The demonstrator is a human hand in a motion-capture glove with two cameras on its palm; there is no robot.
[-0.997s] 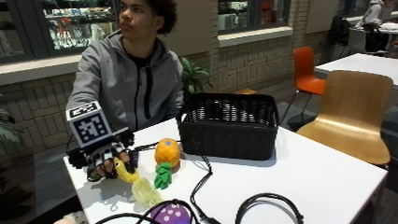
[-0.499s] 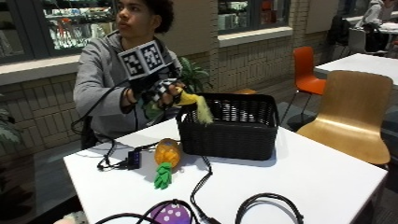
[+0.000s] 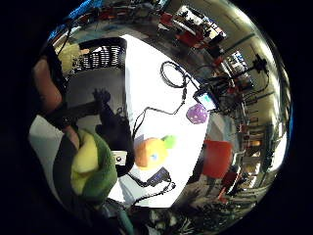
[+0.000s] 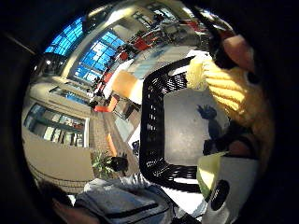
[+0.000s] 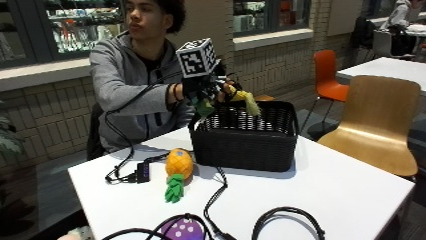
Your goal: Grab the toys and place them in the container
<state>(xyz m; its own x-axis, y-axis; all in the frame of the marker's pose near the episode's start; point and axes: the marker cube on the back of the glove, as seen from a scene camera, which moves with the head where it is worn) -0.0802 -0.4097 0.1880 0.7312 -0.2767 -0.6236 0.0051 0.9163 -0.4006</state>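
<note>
Corn toy (image 5: 243,98), yellow with green husk, is held in my gloved right hand (image 5: 210,87), my fingers curled round it above the far left rim of the black basket (image 5: 246,145). From outside I see its yellow tip hanging over the basket's opening, but my glove hides most of its middle. My thumb-side palm camera looks straight down into the basket (image 4: 156,140) and shows its grey floor, which the outside view cannot. My little-finger camera shows the table (image 3: 146,78) instead, with the pineapple toy (image 3: 152,152) lying left of the basket and a purple toy (image 3: 197,113) at the near edge, cut off in the outside view.
</note>
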